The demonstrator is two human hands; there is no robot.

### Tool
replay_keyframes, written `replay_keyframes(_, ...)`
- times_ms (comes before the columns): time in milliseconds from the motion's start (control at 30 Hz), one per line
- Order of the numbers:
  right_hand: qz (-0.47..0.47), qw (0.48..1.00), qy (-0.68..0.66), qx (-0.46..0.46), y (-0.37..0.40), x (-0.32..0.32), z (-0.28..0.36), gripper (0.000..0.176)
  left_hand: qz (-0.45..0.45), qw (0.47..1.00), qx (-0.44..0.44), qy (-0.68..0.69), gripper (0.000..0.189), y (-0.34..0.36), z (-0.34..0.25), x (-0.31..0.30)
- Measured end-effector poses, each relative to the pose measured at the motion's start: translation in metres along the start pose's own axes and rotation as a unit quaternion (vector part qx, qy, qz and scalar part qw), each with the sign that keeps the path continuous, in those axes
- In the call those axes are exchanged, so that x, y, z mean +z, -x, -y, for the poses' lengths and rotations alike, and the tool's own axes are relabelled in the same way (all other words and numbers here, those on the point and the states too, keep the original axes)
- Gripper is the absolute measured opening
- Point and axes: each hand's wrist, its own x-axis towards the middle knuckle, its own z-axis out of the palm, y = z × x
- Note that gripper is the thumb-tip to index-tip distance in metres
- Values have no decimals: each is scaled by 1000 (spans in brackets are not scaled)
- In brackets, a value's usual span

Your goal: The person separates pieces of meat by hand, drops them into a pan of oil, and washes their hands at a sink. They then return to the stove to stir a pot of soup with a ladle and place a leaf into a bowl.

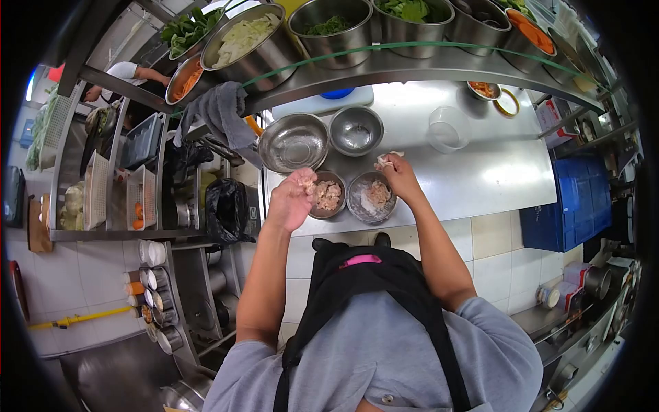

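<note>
My left hand (291, 200) is raised at the left rim of a steel bowl of raw, pale pink meat pieces (328, 196). Its fingers are curled around small bits of the same meat. To the right, my right hand (401, 180) pinches a pale, flour-dusted piece of meat (388, 159). It hangs above the upper right rim of a second steel bowl (354, 211), which holds white flour (371, 209) with some meat pieces (378, 193) on it. Both bowls stand side by side at the near edge of the steel table.
Behind are a wide steel bowl (294, 144), a smaller steel bowl (356, 130) and a clear plastic tub (449, 129). Overhead, a shelf (384, 63) carries containers of cut vegetables. A grey cloth (216, 110) hangs from it. A blue bin (566, 206) stands right; another person (125, 71) is far left.
</note>
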Motion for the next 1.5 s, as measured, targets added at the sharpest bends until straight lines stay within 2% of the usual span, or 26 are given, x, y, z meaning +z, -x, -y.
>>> replay_keyframes(67,61,968,-226,87,1,-1,7,22,57,998,-34,8,28,-11,12,-31)
replay_keyframes(100,57,969,-225,88,2,-1,6,22,114,991,-66,17,25,-10,13,-26)
replay_keyframes(167,166,850,-488,112,2,1,3,27,64,995,-75,-30,15,-10,25,-11)
replay_keyframes(233,178,818,-528,141,8,4,26,30,-27,965,0,-261,9,-10,39,11)
replay_keyframes(267,191,783,-567,170,12,7,37,34,10,889,100,-446,10,-17,46,6)
replay_keyframes(300,193,783,-566,170,13,11,42,34,8,889,101,-446,10,-20,51,10)
replay_keyframes(367,187,762,-595,173,15,18,48,36,-22,750,288,-595,22,-25,63,21)
replay_keyframes(433,198,757,-603,156,16,29,41,36,-18,731,275,-625,29,-19,62,44)
replay_keyframes(533,201,765,-596,137,20,41,41,34,-13,619,383,-686,29,-32,78,36)
replay_keyframes(567,196,779,-580,134,21,43,43,33,-13,618,382,-686,29,-36,79,30)
replay_keyframes(633,169,799,-558,147,16,48,32,29,-48,556,422,-714,21,-41,75,28)
replay_keyframes(667,142,818,-534,161,15,49,26,25,-46,557,422,-714,21,-42,75,27)
replay_keyframes(733,128,814,-540,173,16,45,32,23,-67,661,371,-649,15,-41,70,27)
replay_keyframes(767,115,809,-546,184,16,44,35,20,-66,661,370,-650,15,-40,68,27)
replay_keyframes(833,92,805,-553,196,16,37,40,19,-139,757,219,-600,16,-37,62,25)
replay_keyframes(867,70,800,-559,208,16,35,43,19,-113,826,177,-524,16,-43,61,13)
replay_keyframes(900,70,800,-559,208,16,34,45,19,-113,826,177,-524,16,-43,61,13)
replay_keyframes(967,77,797,-555,225,15,34,48,19,-65,916,171,-357,17,-44,61,14)
replay_keyframes(1100,95,800,-548,225,11,43,39,21,-57,909,163,-380,16,-39,59,20)
replay_keyframes(1167,98,801,-555,201,11,47,36,21,-59,684,282,-670,13,-30,61,30)
replay_keyframes(1233,99,802,-547,220,13,41,50,21,-65,717,264,-642,13,-47,69,-10)
replay_keyframes(1300,94,801,-540,239,15,37,51,21,-80,920,169,-344,17,-48,65,-15)
replay_keyframes(1333,81,807,-533,241,14,36,44,22,-24,962,146,-229,23,-50,58,-17)
replay_keyframes(1367,68,812,-526,243,13,35,38,22,-24,962,146,-229,23,-48,55,-19)
replay_keyframes(1433,62,810,-526,250,12,35,28,23,-23,995,63,-76,23,-32,39,5)
replay_keyframes(1500,55,807,-528,258,11,37,24,23,-28,991,47,-124,21,-29,31,5)
